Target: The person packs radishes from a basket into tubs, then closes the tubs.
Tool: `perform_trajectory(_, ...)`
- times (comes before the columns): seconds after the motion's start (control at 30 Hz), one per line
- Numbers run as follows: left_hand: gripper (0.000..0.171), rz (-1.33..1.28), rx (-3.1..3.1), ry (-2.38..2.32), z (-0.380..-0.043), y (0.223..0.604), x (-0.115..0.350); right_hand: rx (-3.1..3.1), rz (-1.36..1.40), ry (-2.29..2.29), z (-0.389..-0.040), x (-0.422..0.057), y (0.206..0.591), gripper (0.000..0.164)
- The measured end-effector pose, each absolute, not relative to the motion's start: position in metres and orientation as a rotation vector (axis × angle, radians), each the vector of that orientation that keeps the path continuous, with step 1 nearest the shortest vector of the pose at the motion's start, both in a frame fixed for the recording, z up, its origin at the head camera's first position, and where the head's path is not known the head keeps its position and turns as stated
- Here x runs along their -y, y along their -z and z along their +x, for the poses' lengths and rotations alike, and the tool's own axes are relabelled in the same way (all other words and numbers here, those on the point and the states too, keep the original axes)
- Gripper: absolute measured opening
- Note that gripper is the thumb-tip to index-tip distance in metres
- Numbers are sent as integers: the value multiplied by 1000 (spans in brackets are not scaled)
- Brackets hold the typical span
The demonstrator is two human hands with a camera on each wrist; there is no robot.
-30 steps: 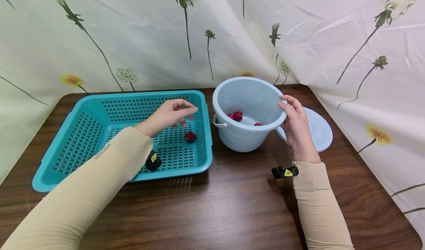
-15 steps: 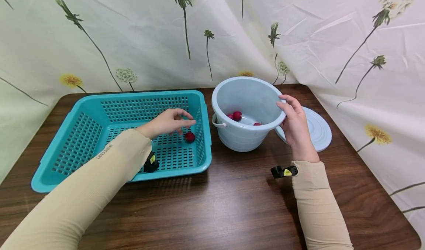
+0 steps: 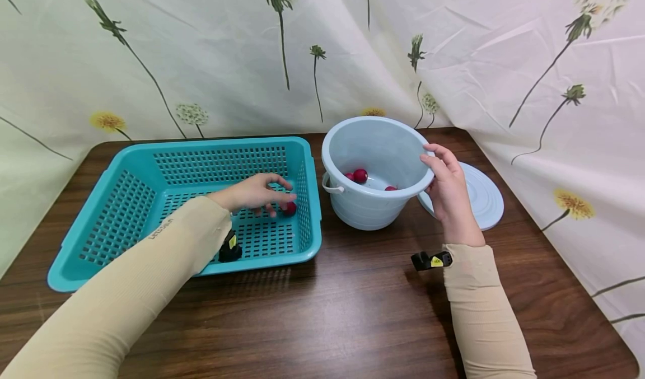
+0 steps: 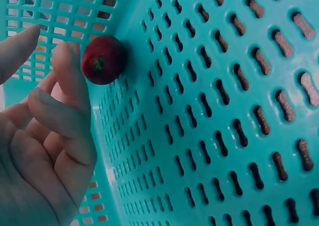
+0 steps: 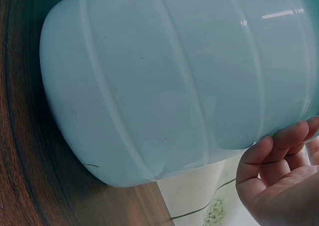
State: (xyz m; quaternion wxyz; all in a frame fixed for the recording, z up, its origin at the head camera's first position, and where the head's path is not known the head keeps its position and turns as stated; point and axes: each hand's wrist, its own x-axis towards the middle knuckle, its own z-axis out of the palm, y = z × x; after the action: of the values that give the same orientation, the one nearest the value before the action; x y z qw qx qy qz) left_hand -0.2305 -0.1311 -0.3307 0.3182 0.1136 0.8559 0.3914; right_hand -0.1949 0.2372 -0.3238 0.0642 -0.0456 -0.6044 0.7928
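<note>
Inside the teal plastic basket (image 3: 282, 258), a red radish (image 4: 103, 60) with a green stem stub lies near the right wall. My left hand (image 3: 257, 194) hovers low in the basket with thumb and fingers spread, fingertips right beside the radish and partly covering it in the head view. To the right stands a light blue bucket (image 3: 368, 208), tilted slightly, with several red radishes (image 3: 360, 176) at its bottom. My right hand (image 3: 448, 194) grips the bucket's right rim, its thumb and fingertips over the edge; its curled fingers also show against the bucket in the right wrist view.
A round light blue lid (image 3: 486, 197) lies on the brown wooden table (image 3: 342, 312), right of the bucket and partly behind my right hand. The bucket's white handle (image 3: 332, 186) hangs at its left side. A flower-printed cloth (image 3: 216, 48) rises behind the table.
My left hand has lowered into the basket, bringing its fingertips to the radish there. My right hand and the bucket have stayed put.
</note>
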Motion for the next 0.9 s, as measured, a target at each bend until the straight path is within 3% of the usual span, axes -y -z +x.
perform_trajectory(0.47, 55, 277, -2220, -990, -231, 335, 131, 1847, -143, -2366, -195, -237, 325, 13)
perform_trajectory(0.9, 42, 249, -2191, -942, -232, 336, 130, 1836, -147, -2374, -194, -238, 325, 14)
